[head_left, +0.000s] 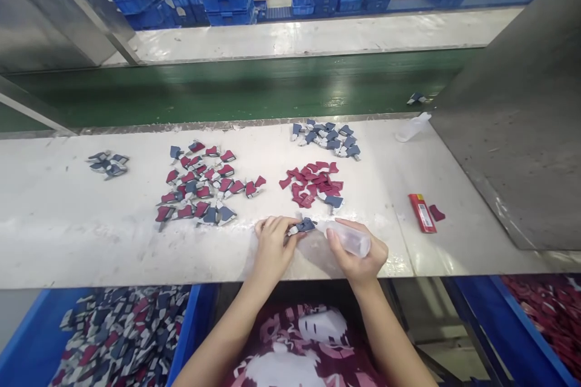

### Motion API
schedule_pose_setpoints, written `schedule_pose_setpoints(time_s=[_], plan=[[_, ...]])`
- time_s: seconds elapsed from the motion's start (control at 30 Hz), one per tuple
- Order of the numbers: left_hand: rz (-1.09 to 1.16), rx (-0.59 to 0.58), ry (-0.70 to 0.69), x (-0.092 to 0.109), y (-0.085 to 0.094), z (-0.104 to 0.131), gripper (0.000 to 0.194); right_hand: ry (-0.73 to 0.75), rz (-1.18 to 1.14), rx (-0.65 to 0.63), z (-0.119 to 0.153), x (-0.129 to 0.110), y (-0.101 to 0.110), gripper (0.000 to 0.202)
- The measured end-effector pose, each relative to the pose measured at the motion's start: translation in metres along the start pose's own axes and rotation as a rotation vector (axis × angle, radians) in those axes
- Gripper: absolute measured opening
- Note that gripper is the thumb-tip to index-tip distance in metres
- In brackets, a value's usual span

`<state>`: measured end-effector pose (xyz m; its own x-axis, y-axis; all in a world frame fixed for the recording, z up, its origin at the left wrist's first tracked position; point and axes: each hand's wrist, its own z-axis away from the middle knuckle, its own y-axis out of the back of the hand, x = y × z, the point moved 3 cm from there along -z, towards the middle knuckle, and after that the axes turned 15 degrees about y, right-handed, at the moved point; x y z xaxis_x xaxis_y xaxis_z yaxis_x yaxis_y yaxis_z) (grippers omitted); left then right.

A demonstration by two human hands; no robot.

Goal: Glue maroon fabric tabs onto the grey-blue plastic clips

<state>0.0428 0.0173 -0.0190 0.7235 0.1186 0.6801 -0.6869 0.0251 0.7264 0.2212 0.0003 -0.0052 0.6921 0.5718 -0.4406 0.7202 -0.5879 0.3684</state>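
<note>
Between the fingertips of my left hand (275,240) is a small blue-and-grey plastic part (305,225), held just above the white tabletop. My right hand (361,254) is wrapped round a clear squeeze bottle (349,238), tilted so that its nozzle points left at the part; whether the tip touches it I cannot tell. Beyond my hands lies a pile of loose maroon pieces (313,181), with one blue-and-grey part (333,201) at its near edge. Further back is a group of blue-and-grey parts (331,138). To the left spread several parts with maroon or blue faces (200,184).
A red-and-yellow box (422,213) lies at right beside a maroon piece (437,213). Behind it rests another clear bottle (413,127). Metal panels (521,115) flank the table. A green conveyor belt (236,91) runs behind. Blue bins (196,314) filled with parts stand below the front edge.
</note>
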Motion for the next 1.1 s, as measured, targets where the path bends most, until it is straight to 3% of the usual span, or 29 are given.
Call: schedule_pose_setpoints(time_s=[0.4, 1.1], plan=[[-0.026, -0.004, -0.023, 0.0, 0.0, 0.0, 0.012, 0.033, 0.0, -0.031, -0.005, -0.003, -0.002, 0.017], [-0.034, -0.012, -0.002, 0.0, -0.001, 0.002, 0.009, -0.232, -0.092, 0.034, 0.007, 0.001, 0.006, 0.013]])
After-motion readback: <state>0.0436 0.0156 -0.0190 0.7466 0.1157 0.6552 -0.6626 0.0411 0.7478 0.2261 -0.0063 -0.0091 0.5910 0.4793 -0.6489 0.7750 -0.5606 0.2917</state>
